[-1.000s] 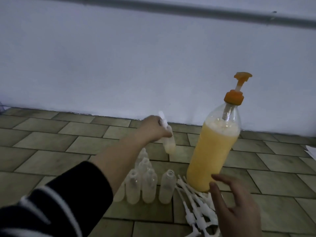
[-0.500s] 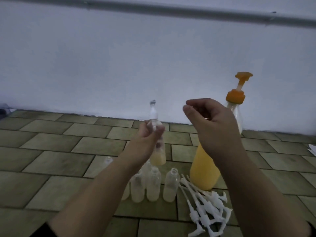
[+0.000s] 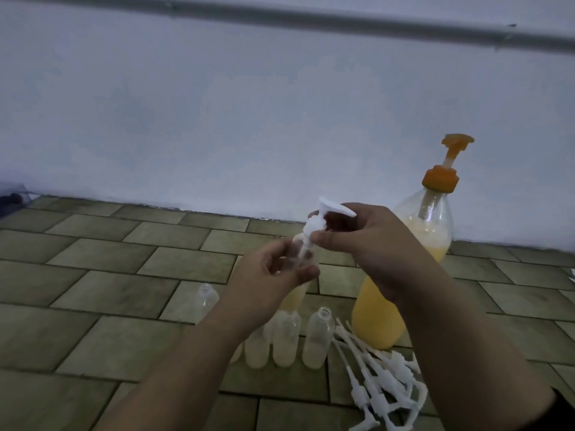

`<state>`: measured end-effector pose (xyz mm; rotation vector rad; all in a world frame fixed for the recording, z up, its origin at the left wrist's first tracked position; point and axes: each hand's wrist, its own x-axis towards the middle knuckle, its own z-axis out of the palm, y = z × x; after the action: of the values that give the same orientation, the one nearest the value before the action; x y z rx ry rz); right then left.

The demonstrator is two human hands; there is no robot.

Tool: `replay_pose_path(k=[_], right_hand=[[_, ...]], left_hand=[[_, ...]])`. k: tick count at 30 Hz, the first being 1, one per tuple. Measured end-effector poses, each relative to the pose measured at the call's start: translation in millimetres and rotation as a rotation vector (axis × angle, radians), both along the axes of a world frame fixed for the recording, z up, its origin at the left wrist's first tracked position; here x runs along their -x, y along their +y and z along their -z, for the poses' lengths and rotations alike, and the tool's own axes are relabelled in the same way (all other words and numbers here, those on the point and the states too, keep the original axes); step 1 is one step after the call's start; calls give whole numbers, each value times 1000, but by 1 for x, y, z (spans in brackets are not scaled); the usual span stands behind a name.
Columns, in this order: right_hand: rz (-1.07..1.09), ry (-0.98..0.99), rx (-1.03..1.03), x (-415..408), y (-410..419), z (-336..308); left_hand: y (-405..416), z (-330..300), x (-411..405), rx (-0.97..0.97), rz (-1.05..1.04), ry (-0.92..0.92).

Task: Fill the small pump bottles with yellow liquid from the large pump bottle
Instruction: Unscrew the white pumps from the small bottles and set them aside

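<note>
While it is held above the tiled floor, the small bottle is being capped; particulars are recorded below.

Held small bottle (image 3: 303,259): raised in front of the wall, tilted, with yellow liquid seen in its lower part below the left hand.
Left hand (image 3: 273,275): fingers and thumb are curled round the body of the held small bottle.
White pump head (image 3: 323,217): seated at the neck of the held small bottle, its dip tube seen inside the clear wall.
Right hand (image 3: 370,241): the collar of the white pump head is pinched between thumb and fingers.
Large pump bottle (image 3: 407,275): stood upright on the floor behind the right forearm, partly filled with yellow liquid, orange pump on top.
Standing small bottles (image 3: 315,343): grouped uncapped on the floor, beside the large pump bottle; one more (image 3: 208,301) is set apart to the left.
Loose pump heads (image 3: 379,377): piled on the floor, just beside the group.
Tiled floor (image 3: 109,275): greenish brick-pattern tiles, met by a pale wall (image 3: 217,119).
</note>
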<state>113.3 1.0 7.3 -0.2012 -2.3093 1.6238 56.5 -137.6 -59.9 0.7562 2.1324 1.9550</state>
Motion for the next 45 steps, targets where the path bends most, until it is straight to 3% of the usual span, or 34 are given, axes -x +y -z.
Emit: replay_pose_path(k=[4,7,13,17,23,28,38,45], right_hand=[[-37,29,152,-2,4,3],[-33,70,250,-1,0,10],[85,108,232,-5,13,9],[-6,109,273,-6,9,11],[96,175,233,-9,20,12],[53,193,142,-10,16,15],[351,520,-34,-44,40,-18],[534,568,-169,-86,59,15]], left_hand=[[-1,-4,0,-77,40,-84],[0,-4,-1,33,94,-14],[3,-6,-3,-31,116,-37],[7,-5,-5,19,117,-4],[9,-1,-8,-99,58,-41],[14,2,-8,60,68,46],[11,-1,18,185,-20,124],[28,-13,47,183,-34,74]])
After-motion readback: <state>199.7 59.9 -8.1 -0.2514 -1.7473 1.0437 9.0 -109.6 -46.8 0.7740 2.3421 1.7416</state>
